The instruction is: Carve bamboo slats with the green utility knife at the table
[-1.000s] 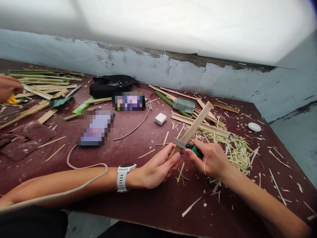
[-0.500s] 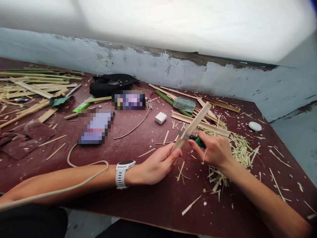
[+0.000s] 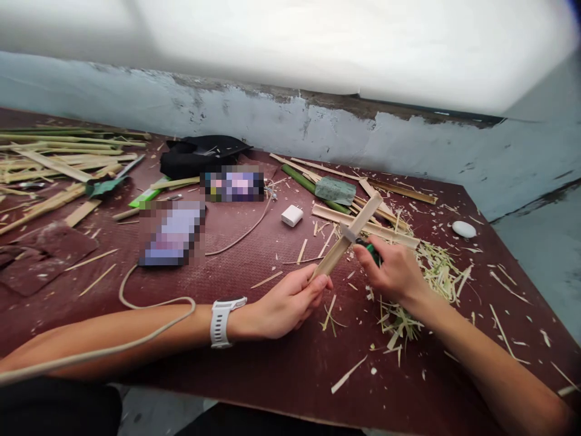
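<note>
- Bamboo strip point(image 3: 347, 237), pale and flat, is held slanting above the table's point(image 3: 281, 369) middle, its far end pointing toward the far right corner; part of its length looks pared, though how much is left to trim is hard to judge from this view;
- left hand point(image 3: 290, 303), with a white watch point(image 3: 221, 321) on the wrist, pinches the strip's near end between thumb and curled fingers;
- right hand point(image 3: 393, 271) is closed round a green-handled knife point(image 3: 370, 249), whose blade seems to lie across the strip about halfway along; the edge itself is too blurred to make out;
- shavings point(image 3: 436, 269) lie heaped just right of the hands, toward the right edge; more split bamboo pieces point(image 3: 363, 215) are stacked beyond;
- a white charger point(image 3: 292, 215) sits near the middle, a cable point(image 3: 149, 309) loops toward the near edge; long stalks point(image 3: 59, 151) crowd the far left corner.
</note>
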Demonstrator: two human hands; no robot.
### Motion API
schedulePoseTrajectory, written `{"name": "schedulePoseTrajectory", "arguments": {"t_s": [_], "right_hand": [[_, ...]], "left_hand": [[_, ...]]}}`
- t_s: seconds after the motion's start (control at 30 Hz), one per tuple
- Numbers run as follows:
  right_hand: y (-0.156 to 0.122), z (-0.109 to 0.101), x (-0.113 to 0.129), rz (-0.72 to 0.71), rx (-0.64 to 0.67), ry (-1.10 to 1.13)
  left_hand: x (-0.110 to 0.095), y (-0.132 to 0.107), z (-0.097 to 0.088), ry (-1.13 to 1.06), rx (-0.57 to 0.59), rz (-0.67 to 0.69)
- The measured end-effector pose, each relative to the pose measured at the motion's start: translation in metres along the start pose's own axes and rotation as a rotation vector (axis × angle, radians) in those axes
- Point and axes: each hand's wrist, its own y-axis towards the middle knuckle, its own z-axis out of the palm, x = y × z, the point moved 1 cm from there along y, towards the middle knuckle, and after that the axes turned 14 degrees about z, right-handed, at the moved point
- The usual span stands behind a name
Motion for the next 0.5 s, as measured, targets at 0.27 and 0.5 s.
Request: {"name": "schedulePoseTrajectory", "arguments": {"t_s": [0.27,0.5], "right_hand": [[-0.01,0.006,0.008,-0.153,-0.098,-0.182],[0.005,0.006,-0.005,-0.105,-0.141,-0.261]], "left_hand": [[0.002,-0.001,-0.001,0.019,0.013,0.041],[-0.006,0.006,-0.004,0.012,0.016,-0.017]]}}
